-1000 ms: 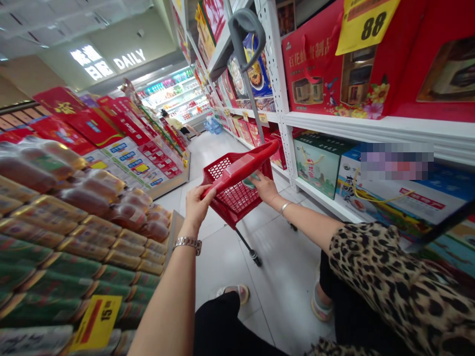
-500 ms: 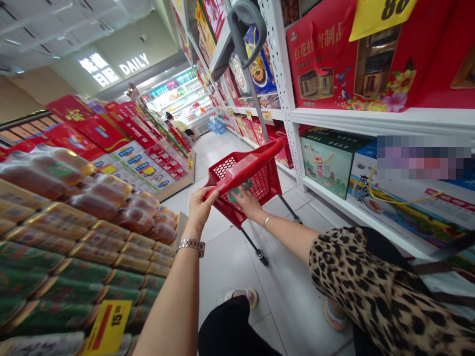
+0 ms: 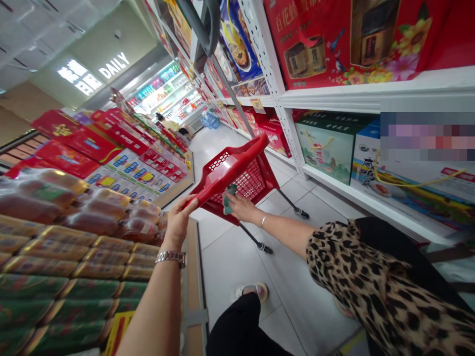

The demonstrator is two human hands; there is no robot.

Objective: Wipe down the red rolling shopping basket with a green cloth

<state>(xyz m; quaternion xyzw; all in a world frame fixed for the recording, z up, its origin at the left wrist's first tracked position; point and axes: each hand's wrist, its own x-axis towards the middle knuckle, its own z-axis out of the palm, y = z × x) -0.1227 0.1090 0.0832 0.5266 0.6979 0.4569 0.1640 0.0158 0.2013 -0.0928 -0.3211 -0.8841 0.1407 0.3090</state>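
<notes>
**Red basket (image 3: 237, 183) tips further over, handle (image 3: 230, 168) now slanting up toward one o'clock!**
Left hand (image 3: 178, 222) has the handle, fingers clamped tight around its low end. Right hand (image 3: 241, 207), just beside it, has fingers together on a small green item (image 3: 228, 199), too blurred to name, right at the basket's edge. The basket rides dead centre on wheeled legs over the tiled floor (image 3: 230, 277), with wrapped bottles (image 3: 55, 207) at nine o'clock and red gift boxes (image 3: 334, 39) on white shelving (image 3: 371, 94) at two.
</notes>
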